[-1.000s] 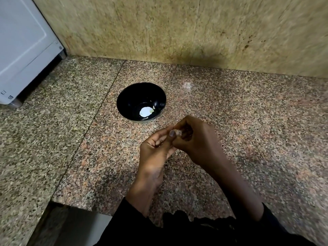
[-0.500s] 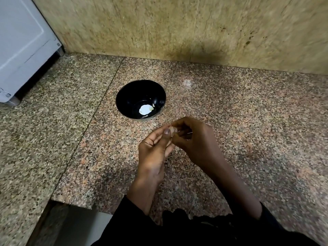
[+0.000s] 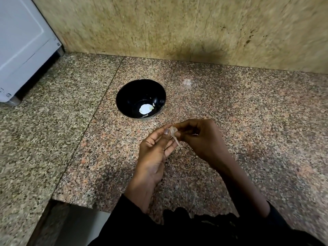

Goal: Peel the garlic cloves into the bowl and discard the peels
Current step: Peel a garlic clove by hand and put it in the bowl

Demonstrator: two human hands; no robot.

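A pale garlic clove (image 3: 173,130) is pinched between both hands just in front of the black bowl (image 3: 127,93). My left hand (image 3: 154,153) holds it from the left with thumb and fingertips. From the right, my right hand (image 3: 200,137) pinches it. A thin strip of peel (image 3: 177,142) hangs down from the clove. One peeled white clove (image 3: 145,109) lies in the bowl's bottom, with a small pale scrap beside it.
The speckled granite counter (image 3: 248,121) runs to a stone wall at the back. A white appliance (image 3: 21,43) stands at the far left. A small pale scrap (image 3: 187,82) lies behind and right of the bowl. The counter's front edge drops off at lower left.
Both hands stay together on the clove and have barely shifted. A strip of peel now hangs loose below the clove, where none showed before.
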